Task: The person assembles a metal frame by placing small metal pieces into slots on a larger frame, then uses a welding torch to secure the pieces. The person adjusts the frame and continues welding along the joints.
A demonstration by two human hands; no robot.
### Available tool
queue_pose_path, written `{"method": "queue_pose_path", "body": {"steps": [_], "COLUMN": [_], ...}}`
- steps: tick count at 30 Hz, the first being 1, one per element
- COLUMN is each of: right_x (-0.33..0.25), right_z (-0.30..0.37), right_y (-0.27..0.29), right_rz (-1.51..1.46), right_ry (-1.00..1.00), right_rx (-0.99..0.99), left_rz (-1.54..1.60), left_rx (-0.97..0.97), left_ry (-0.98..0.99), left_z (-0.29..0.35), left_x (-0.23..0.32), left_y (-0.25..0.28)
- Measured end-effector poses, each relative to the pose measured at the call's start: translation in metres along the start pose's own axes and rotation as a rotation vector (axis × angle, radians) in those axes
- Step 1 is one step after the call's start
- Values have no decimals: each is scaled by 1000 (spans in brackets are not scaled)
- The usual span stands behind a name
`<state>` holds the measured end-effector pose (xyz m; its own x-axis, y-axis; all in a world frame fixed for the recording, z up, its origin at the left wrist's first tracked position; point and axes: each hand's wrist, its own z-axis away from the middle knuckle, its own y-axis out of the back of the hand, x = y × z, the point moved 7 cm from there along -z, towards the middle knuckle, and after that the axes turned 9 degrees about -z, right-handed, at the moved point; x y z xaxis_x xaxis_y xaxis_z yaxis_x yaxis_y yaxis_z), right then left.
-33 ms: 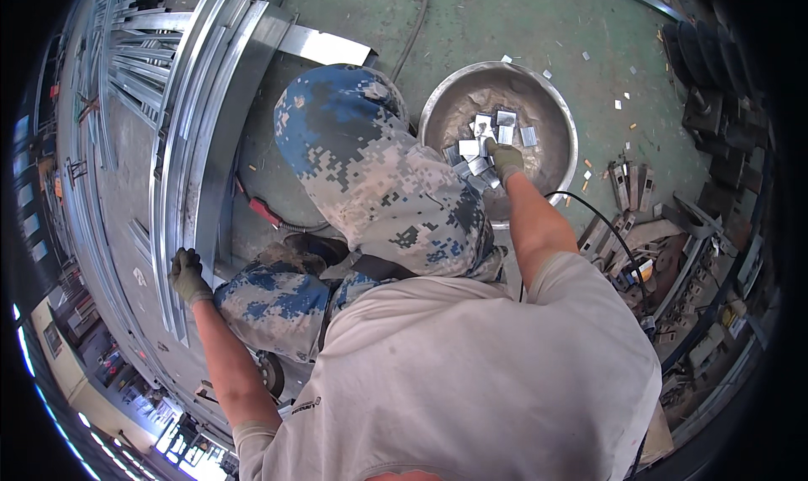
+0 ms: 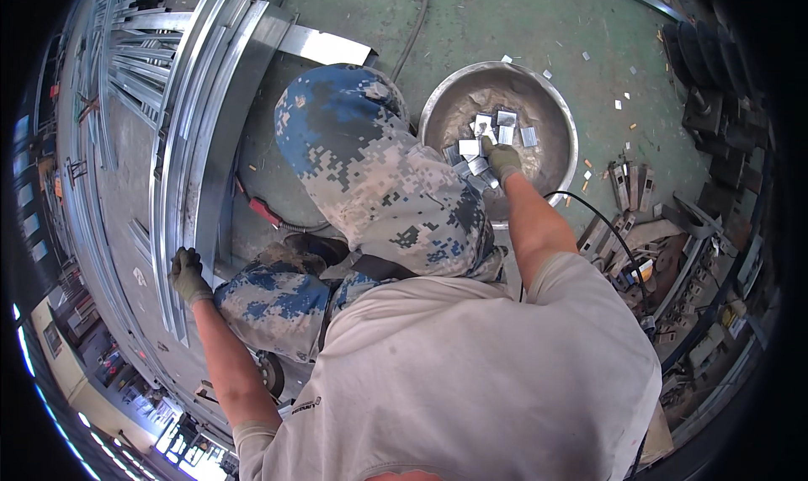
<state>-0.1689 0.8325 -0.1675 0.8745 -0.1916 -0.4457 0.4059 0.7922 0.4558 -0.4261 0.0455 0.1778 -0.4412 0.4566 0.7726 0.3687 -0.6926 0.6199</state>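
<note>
My right hand, in an olive work glove, reaches into a wide round metal basin. Its thumb and forefinger close at a small flat metal piece; the other fingers are partly hidden. Several similar silvery pieces lie heaped around the fingertips. My left hand, gloved too, rests with curled fingers at a long metal channel on the left. Its thumb side and the exact grip are hard to see.
More long metal profiles lie at the far left. A red-handled tool with a cable lies on the floor beside my leg. Metal blocks and scrap crowd the right side, with a black cable before them. Small offcuts dot the green floor.
</note>
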Motion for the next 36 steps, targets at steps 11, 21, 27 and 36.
{"method": "queue_pose_path", "body": {"steps": [11,21,27,36], "right_x": [-25,-1,-34,-51], "right_z": [24,-1,-5,7], "right_y": [-12,69,95,74], "right_rz": [237,151,116,87], "right_ry": [41,124,174,103], "right_rx": [-30,73,154,215], "left_rz": [7,-7,-44,-52], "left_rx": [-32,-29,-15,-42], "left_ry": [-25,2,8,-30], "left_z": [-13,-4,0,-3], "left_x": [-19,-13,-6,-9], "left_y": [19,7,2,9]}}
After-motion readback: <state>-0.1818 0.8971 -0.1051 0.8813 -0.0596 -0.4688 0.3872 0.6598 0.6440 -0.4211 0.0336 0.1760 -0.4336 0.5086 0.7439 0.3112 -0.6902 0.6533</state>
